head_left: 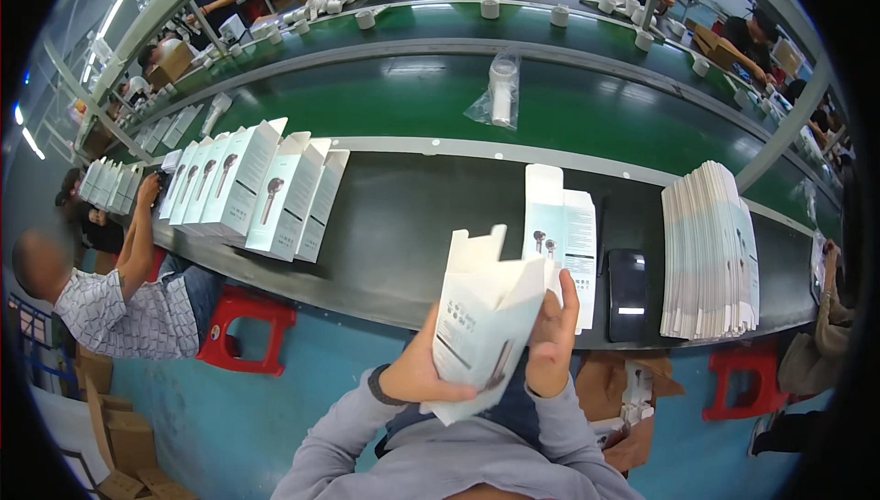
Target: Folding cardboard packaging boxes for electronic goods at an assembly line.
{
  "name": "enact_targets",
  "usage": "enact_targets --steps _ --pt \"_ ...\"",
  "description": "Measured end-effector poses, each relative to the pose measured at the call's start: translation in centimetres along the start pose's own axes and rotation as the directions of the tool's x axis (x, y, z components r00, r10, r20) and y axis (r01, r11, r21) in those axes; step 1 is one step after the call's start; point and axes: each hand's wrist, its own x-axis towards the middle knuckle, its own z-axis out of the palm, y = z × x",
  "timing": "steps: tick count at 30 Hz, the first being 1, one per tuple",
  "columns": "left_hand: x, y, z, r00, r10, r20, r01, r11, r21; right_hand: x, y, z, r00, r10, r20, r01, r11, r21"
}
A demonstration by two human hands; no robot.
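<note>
A pale blue and white cardboard box, unfolded into shape with its top flaps standing up, is held in front of my body. My left hand grips it around the lower left side. Beside its right face, my right hand has its fingers stretched upward; whether the palm touches the box is hard to tell. Just beyond, flat folded boxes of the same print lie on the dark table.
Upright open boxes stand in a row at left. A thick stack of flat boxes and a black phone lie at right. Behind runs a green conveyor carrying a bagged white device. A person sits at left near a red stool.
</note>
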Motion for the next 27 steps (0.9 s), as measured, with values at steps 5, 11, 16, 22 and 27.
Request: enact_targets --steps 5,11,16,22,27 --pt "-0.1 0.9 1.3 0.920 0.385 -0.069 -0.154 0.518 0.842 -1.5 -1.5 2.2 0.996 0.066 0.067 -0.074 0.989 0.131" --pt "-0.7 0.8 0.3 0.858 0.488 0.159 -0.372 0.376 0.849 -3.4 1.0 1.2 0.986 0.104 0.131 -0.106 0.994 0.012" --pt "-1.3 3.6 0.7 0.929 0.360 0.090 -0.246 0.417 0.875 -3.2 0.6 0.6 0.966 -0.073 0.248 0.136 0.958 -0.251" --pt "0.3 0.6 1.9 0.809 0.587 0.031 -0.433 0.560 0.706 -3.6 -0.1 2.9 0.998 -0.039 0.049 0.028 0.976 0.216" --pt "0.9 -1.6 3.7 0.637 0.755 -0.158 -0.475 0.546 0.690 -3.7 1.0 4.2 0.971 -0.195 -0.141 0.234 0.902 0.364"
